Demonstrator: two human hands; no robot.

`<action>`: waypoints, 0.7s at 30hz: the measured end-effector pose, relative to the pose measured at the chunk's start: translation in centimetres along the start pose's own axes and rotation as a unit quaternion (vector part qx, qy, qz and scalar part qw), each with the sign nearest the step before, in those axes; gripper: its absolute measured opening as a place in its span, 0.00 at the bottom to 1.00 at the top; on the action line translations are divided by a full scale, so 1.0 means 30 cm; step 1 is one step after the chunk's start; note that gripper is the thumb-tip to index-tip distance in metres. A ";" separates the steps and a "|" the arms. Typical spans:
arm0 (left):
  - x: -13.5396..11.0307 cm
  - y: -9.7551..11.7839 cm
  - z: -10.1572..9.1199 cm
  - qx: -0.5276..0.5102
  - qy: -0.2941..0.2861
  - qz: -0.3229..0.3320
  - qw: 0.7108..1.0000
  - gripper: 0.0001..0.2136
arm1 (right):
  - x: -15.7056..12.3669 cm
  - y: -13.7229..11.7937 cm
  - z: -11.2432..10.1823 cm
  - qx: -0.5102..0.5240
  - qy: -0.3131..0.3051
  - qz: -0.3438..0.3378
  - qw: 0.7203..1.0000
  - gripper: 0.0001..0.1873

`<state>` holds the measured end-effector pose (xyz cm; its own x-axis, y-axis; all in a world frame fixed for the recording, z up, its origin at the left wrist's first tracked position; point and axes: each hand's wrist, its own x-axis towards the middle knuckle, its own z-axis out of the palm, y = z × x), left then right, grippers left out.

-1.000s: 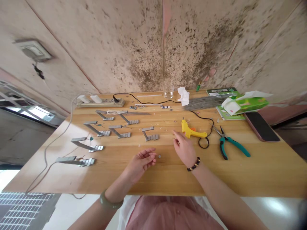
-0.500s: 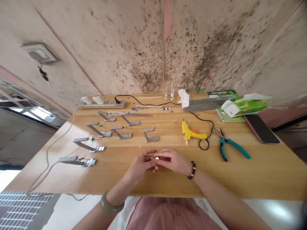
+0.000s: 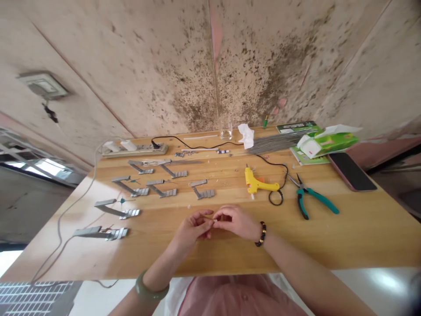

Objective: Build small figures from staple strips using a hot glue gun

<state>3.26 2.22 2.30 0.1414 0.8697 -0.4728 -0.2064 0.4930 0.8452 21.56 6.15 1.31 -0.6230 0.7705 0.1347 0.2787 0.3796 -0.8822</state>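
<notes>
My left hand (image 3: 192,228) and my right hand (image 3: 235,220) meet fingertip to fingertip just above the wooden table (image 3: 345,237), near its front edge. Both pinch a tiny piece between them, too small to name. A jade bangle circles my left wrist and a dark bead bracelet my right. Just beyond my hands lies a grey Z-shaped staple piece (image 3: 202,189). A yellow glue gun (image 3: 258,183) lies to the right of it.
Several more grey staple pieces (image 3: 120,210) lie in rows at the left. Teal-handled pliers (image 3: 311,199), a phone (image 3: 351,171), a green tissue pack (image 3: 330,141), a wire bundle (image 3: 276,141), a glass (image 3: 226,128) and a power strip (image 3: 133,149) ring the far side.
My right hand came back from near the glue gun and joined my left hand; both now pinch the small piece that lay on the table.
</notes>
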 end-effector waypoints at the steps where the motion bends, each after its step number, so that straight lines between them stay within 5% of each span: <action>1: 0.000 -0.001 0.000 0.000 -0.001 0.001 1.000 0.24 | 0.000 0.000 0.000 -0.005 -0.001 -0.003 1.000 0.12; 10: 0.013 -0.009 -0.005 0.032 0.022 0.018 0.999 0.26 | 0.002 -0.001 0.003 -0.032 0.005 -0.042 0.999 0.11; 16: 0.003 -0.023 -0.030 0.136 0.049 0.089 0.986 0.22 | 0.004 0.008 -0.002 -0.038 0.021 -0.023 0.999 0.10; 18: -0.002 -0.025 -0.072 0.207 0.087 0.131 0.966 0.19 | 0.007 0.014 -0.004 -0.040 0.045 -0.002 0.998 0.09; 21: 0.001 -0.012 -0.156 0.373 0.175 0.218 0.885 0.14 | 0.017 0.028 -0.004 -0.042 0.103 0.017 0.994 0.08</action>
<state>-1.19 2.17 0.81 -0.1291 0.9916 0.0012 0.5466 0.0702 0.8345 21.56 6.92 0.70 -0.4527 0.8683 0.2025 0.3626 0.3868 -0.8479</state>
